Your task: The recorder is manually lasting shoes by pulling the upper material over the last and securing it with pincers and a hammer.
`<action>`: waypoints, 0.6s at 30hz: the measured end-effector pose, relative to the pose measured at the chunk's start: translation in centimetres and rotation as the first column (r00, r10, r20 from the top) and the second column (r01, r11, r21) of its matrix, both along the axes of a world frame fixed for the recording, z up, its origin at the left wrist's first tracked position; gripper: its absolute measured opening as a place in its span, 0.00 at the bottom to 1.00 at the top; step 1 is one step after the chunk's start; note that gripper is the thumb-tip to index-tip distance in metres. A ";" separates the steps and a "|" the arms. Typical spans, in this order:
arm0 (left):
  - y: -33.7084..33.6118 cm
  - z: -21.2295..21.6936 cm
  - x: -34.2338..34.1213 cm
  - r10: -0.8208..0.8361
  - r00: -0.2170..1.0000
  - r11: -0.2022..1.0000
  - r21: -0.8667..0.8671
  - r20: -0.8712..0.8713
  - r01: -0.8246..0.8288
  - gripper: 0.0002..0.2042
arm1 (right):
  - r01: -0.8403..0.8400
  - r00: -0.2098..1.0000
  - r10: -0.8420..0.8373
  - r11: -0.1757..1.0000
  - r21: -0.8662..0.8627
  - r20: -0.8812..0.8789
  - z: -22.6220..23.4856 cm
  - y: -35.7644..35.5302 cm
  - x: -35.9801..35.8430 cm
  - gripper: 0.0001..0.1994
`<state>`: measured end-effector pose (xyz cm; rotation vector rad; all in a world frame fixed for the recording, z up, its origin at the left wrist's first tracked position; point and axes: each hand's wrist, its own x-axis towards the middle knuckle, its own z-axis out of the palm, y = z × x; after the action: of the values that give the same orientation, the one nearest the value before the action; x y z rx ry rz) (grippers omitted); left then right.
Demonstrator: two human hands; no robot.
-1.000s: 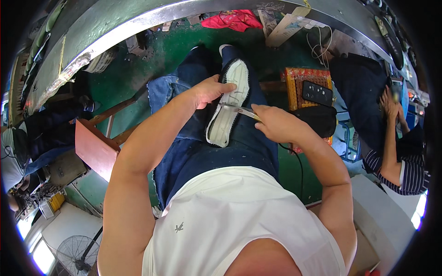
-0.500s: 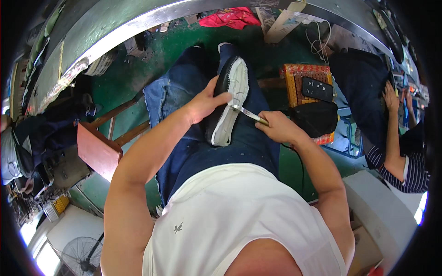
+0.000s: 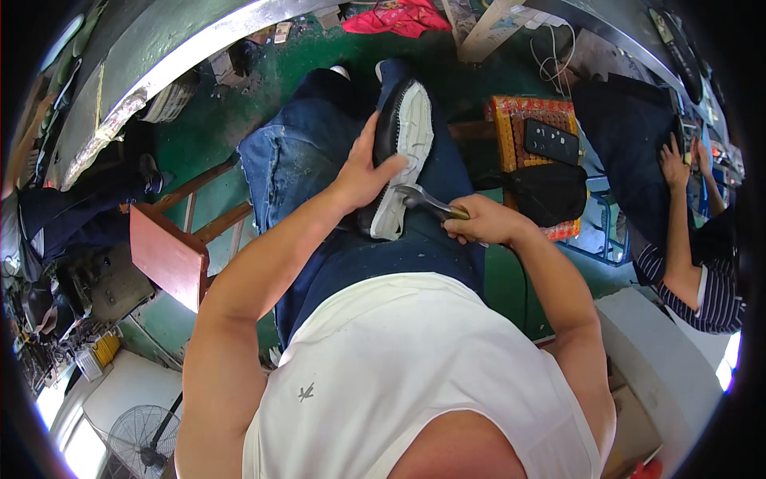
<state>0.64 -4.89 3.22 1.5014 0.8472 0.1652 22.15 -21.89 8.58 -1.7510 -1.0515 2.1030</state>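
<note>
Shoe held sole-up on the lap, metal tool set against its heel end.

The left hand point(image 3: 363, 172) has its grip clamped on the shoe point(image 3: 401, 152); the right hand point(image 3: 479, 221), closed round a metal tool point(image 3: 427, 203), now sits lower and nearer the shoe's heel than a second ago, the shoe turned more upright. Right of the shoe lies a woven cushion point(image 3: 519, 116); left, a wooden stool point(image 3: 171, 251).

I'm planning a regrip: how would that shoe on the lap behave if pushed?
The shoe lies sole-up on the thigh, steadied by the left hand, so it would probably tip or slide off. Its thick white sole looks fairly stiff. The right hand presses a metal tool against it.
</note>
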 end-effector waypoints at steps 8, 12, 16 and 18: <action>-2.9 -0.6 -2.0 0.165 0.986 0.954 -0.258 0.036 -0.151 0.45 | -0.224 0.937 0.124 0.930 0.290 0.325 1.3 -0.6 -1.0 0.12; -3.6 -2.5 -2.1 0.225 0.970 0.971 -0.105 0.090 -0.215 0.43 | -0.160 0.975 0.167 0.985 -0.057 0.150 4.3 1.6 -0.3 0.14; -3.8 -2.4 -2.8 0.245 0.966 0.969 -0.048 0.080 -0.242 0.42 | -0.136 0.954 0.124 0.990 0.024 0.274 5.7 2.8 -1.6 0.16; -4.3 -1.3 -2.5 0.138 0.982 0.929 0.362 -0.130 -0.083 0.42 | -0.026 0.894 -0.182 0.891 0.453 0.409 2.8 2.7 -2.9 0.19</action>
<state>-1.88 -9.23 1.96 1.8222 1.0689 0.3029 19.23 -19.19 11.38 -2.0128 -1.4103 1.2803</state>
